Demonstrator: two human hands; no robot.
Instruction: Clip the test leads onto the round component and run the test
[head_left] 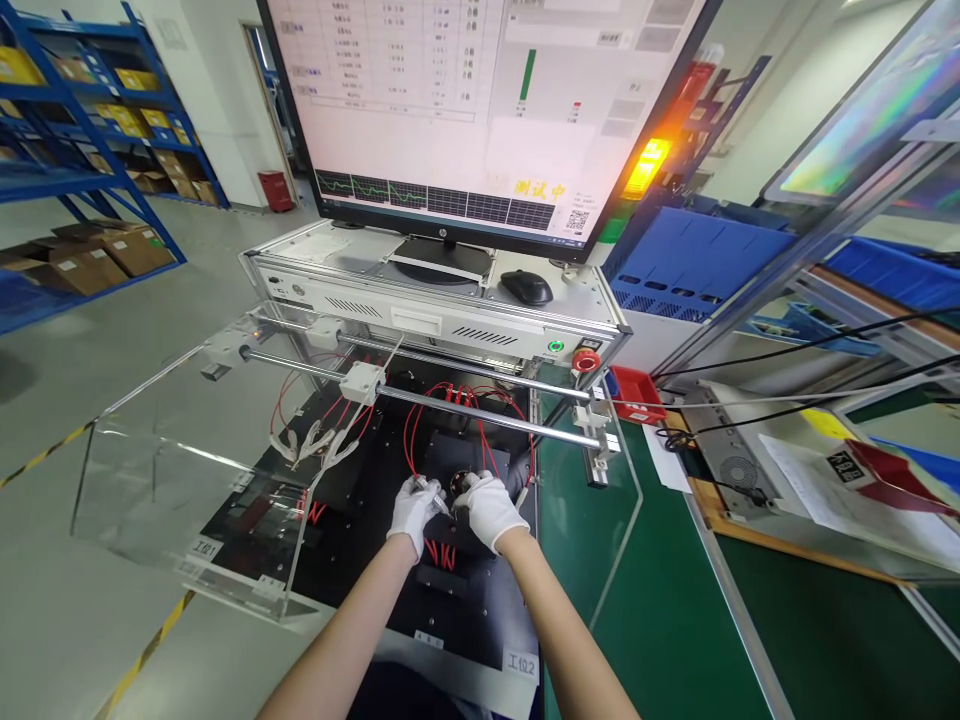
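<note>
Both my hands wear white gloves and are close together over the black fixture plate (pixel 367 560). My left hand (pixel 415 513) is closed on a pale clip (pixel 441 502), with a red wire (pixel 409 445) running down to it. My right hand (pixel 491 510) pinches a small, round, dark part with coppery spots (pixel 457 484), just beside the clip. Fingers cover much of both pieces. Farther left, several white clips (pixel 319 445) on red wires grip a part under the transparent cover (pixel 187 480).
A monitor (pixel 465 110) and a mouse (pixel 526 287) stand on the white tester housing (pixel 450 325). Metal rails (pixel 487 410) cross above the fixture. To the right are a red stop button (pixel 586 360), a red bin (pixel 636 394) and the green tabletop (pixel 660 600). An orange signal lamp (pixel 646 168) glows.
</note>
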